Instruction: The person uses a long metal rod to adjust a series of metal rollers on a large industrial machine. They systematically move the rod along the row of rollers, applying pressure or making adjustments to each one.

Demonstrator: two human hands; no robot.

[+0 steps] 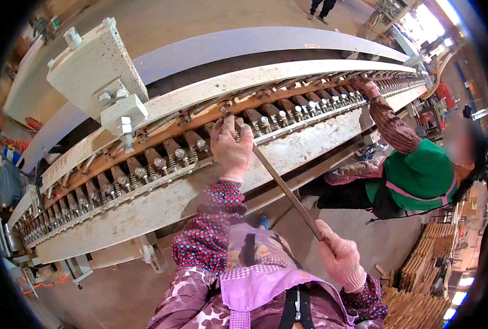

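- A long flat metal bar [285, 189] runs diagonally from the clamp row of a long press down toward the lower right, its upper end meeting the machine beside the left hand and its lower end held in the right hand
- The right hand [340, 260], in a pink knit glove, has its fingers curled tight around the bar's lower end, low in the picture above the person's lap
- The left hand [231, 147], gloved the same, rests on the row of clamps [161, 159] with its fingers bent over the top of one of them; whether it grips the clamp or the tip of the bar cannot be told
- The clamps, each with a spring and a bolt head, sit side by side along a rust-brown rail [200, 120] that curves the whole length of the press
- Below them runs a pale, scuffed beam [161, 205] forming the front face of the machine
- A blocky white bracket [93, 63] with bolts stands at the upper left end of the frame
- To the right a co-worker [414, 175] in a green vest and patterned sleeves leans in, one gloved hand reaching up to the clamps further along
- Stacks of thin wooden strips [419, 274] lie on the floor at lower right
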